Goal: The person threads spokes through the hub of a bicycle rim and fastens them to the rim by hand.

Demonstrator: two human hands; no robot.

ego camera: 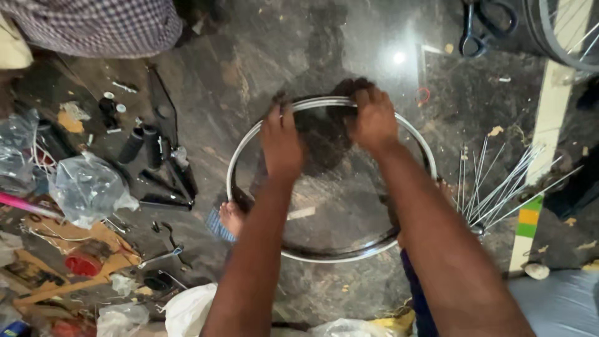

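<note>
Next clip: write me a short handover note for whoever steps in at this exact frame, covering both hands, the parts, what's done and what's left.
Left hand: grips the far edge of the rim.
Right hand: grips the same edge, beside the left.
Rim: bare metal hoop, held over the dark floor; no spokes fitted.
Spokes: loose bundle on the floor, right of the rim.
Tools and plastic bags: scattered to the left.
Done: nothing visibly assembled.
Left: probably spoking the rim.

Colours and patterns at the work floor.
Silver rim [324, 256]; dark mottled floor [262, 68]; checked cloth [100, 25]; silver spokes [499, 187]; red cap [83, 264]; green-yellow striped strip [528, 218].
</note>
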